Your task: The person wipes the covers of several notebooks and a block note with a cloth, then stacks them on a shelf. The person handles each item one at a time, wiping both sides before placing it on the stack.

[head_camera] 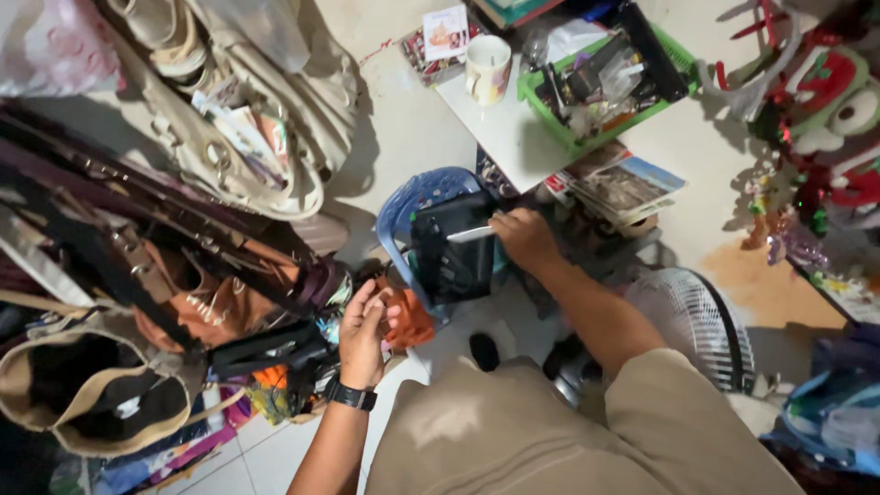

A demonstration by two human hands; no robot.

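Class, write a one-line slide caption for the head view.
Right hand holds a white stick on a black bag; left hand touches orange cloth.

Matt black plastic device (454,247), glossy mug (488,69)

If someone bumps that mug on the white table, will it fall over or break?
The mug stands upright and looks squat, so a small bump would probably slide it, not tip it. It looks ceramic, so likely breakable. It sits near the table edge, so a hard push might send it off.

A mug (488,69) stands beside a green basket (550,124); a white fan (692,325), perhaps unplugged, sits lower right.
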